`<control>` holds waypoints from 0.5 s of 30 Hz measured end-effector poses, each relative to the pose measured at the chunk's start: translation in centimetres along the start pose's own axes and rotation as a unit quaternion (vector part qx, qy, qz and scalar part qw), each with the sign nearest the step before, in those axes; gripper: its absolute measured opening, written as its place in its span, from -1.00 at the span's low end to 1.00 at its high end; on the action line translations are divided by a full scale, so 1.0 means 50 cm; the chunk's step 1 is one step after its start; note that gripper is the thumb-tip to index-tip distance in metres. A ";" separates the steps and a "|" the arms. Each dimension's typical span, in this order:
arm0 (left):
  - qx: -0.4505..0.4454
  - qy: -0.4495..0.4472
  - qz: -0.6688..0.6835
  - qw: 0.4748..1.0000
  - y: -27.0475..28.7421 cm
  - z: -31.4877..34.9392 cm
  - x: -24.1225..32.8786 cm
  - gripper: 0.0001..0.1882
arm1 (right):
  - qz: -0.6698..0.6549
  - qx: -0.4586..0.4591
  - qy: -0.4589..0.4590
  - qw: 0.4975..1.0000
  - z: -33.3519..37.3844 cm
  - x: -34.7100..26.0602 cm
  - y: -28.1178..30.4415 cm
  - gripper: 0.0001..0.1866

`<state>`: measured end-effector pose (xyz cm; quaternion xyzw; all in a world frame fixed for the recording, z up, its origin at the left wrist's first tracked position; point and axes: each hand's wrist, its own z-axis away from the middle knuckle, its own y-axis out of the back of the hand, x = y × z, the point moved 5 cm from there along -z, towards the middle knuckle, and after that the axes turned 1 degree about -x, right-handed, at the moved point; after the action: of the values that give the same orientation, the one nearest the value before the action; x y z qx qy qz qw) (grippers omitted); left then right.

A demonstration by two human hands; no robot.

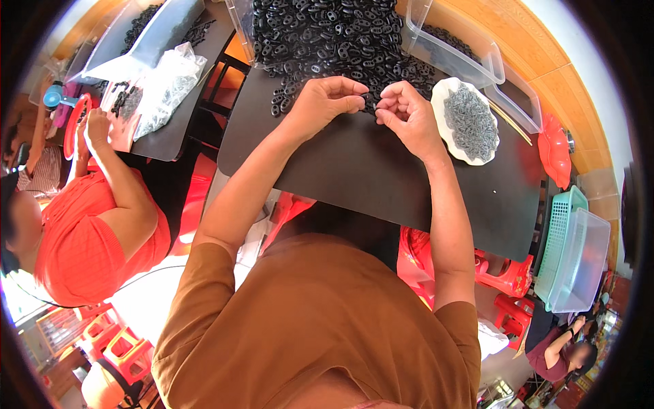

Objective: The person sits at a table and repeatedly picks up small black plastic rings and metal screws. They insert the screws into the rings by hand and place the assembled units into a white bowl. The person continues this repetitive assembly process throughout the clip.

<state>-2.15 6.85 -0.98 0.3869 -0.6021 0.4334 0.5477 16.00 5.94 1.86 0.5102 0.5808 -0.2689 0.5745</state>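
Over the dark table [340,167], my left hand [325,105] and my right hand [412,121] face each other a short way apart. Thumb and index finger of the left hand are pinched together beside dark bits at their tips. The right hand's fingers are also closed in a pinch; what they hold is too small to make out. Just beyond both hands spreads a large heap of small black pieces with two holes [327,37], some loose on the tabletop. Beside my right hand stands a white scalloped dish [441,102] filled with small grey, clear-looking pieces [471,123].
A clear plastic bin [487,58] with black pieces stands at the back right, near thin sticks [511,119] and a red dish [555,150]. Green and clear baskets [562,238] sit right of the table. At left, a person in red [102,232] works at another table.
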 end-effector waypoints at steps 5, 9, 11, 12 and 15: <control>-0.017 0.004 -0.022 1.000 -0.002 -0.001 -0.002 -0.75 | 0.031 -0.008 0.004 0.999 0.002 -0.007 -0.012 -0.76; -0.020 -0.006 -0.009 1.000 -0.005 0.000 0.001 -0.75 | 0.036 0.001 0.010 0.999 0.000 -0.008 -0.011 -0.75; -0.024 -0.006 -0.006 1.000 -0.006 0.001 0.001 -0.75 | 0.036 0.004 0.009 0.999 0.001 -0.009 -0.011 -0.75; -0.024 -0.008 -0.006 1.000 -0.005 0.001 -0.001 -0.75 | 0.036 0.003 0.009 0.999 0.000 -0.009 -0.012 -0.75; -0.024 -0.011 -0.010 1.000 -0.003 0.000 -0.004 -0.75 | 0.036 0.001 0.010 0.999 0.000 -0.010 -0.014 -0.76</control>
<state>-2.01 6.79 -1.17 0.3845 -0.6145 0.4093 0.5540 15.25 5.58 2.13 0.5338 0.5679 -0.2430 0.5774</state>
